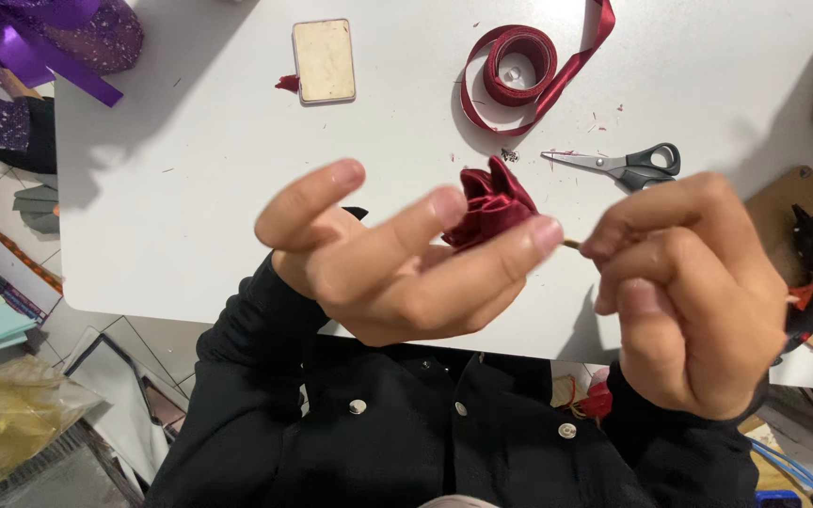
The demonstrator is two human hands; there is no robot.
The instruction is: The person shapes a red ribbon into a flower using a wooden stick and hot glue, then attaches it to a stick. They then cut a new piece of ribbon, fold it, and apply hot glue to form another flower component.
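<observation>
Above white bench point(190, 188), left hand point(397, 263) fingertips pinching dark red ribbon rose point(491, 205), right hand point(693, 292) closed on its stick point(571, 245), ribbon roll point(519, 64), scissors point(628, 165), cream card point(324, 60) behind.

Scissors point(628, 164) right of ribbon roll point(519, 66)

White table point(190, 188) over tiled floor point(138, 334)
</observation>
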